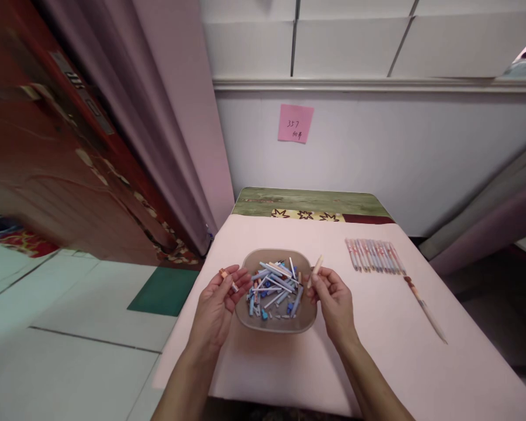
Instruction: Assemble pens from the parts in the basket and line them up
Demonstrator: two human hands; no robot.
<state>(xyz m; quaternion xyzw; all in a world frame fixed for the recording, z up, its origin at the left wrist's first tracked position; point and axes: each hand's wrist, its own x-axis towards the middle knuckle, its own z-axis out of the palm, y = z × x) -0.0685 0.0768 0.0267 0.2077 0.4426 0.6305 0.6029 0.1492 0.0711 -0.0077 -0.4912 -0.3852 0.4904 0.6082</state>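
Note:
A short orange-and-white pen part [229,280] lies across the fingers of my left hand [214,307], with the thumb pressed on it. My right hand [335,301] pinches a cream pen barrel [317,268], tilted upward. Between the two hands stands a grey-brown plastic basin [277,328]. Inside it is a loose heap of pen parts [276,280]: blue barrels, thin white refills, small tips and blue pieces. To the right, several finished-looking pens [374,256] lie side by side in a row. One longer pen [426,310] with a brown figure on its end lies apart, slanting.
A pale pink cover [254,374] lies over the table, whose green patterned end [307,200] shows at the wall. A pink note [295,123] is stuck on the wall. Curtains [158,117] and a red-brown door [61,146] are on the left.

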